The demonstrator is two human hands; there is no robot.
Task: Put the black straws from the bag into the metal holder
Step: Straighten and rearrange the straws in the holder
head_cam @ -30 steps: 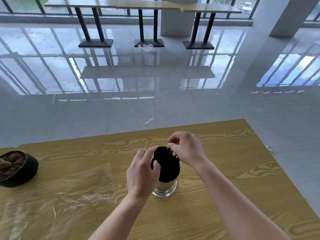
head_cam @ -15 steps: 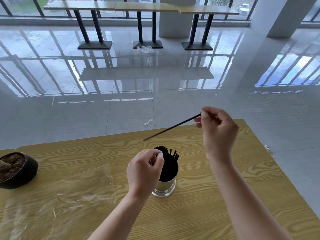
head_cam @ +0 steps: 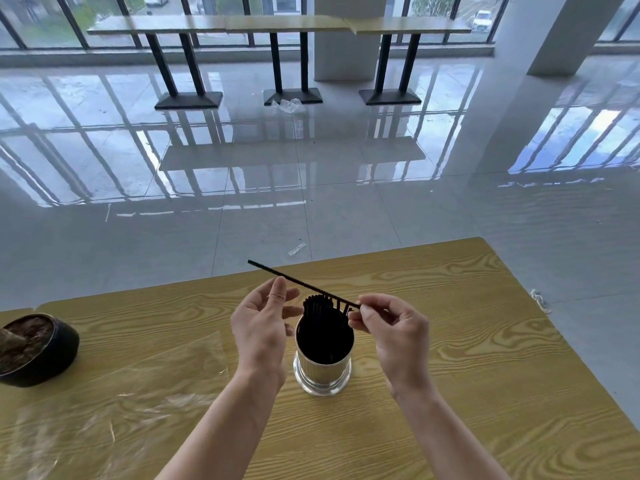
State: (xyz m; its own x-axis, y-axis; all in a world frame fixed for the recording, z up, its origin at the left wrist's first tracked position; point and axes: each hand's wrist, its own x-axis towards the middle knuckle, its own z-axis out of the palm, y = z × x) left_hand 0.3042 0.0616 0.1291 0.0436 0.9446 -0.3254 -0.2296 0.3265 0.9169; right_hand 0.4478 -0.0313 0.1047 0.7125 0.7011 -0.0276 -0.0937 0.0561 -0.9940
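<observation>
A clear bag [head_cam: 114, 403] lies flat on the wooden table [head_cam: 467, 375]. Behind it, the metal holder [head_cam: 323, 368] is packed with black straws [head_cam: 320, 306]. One straw [head_cam: 298, 282] is pinched at its end by the right hand [head_cam: 391, 330] and held level above the holder; the left hand [head_cam: 263, 323] is spread loosely beside it, fingers wide. A dark bowl [head_cam: 34, 348] is seen far left.

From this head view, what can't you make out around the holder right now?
- How many straws sit in the metal holder: they merge into one dark mass.
- Whether the clear bag holds more straws: it is cut by the frame edge.
- Whether the left hand touches the straw held by the right hand.
</observation>
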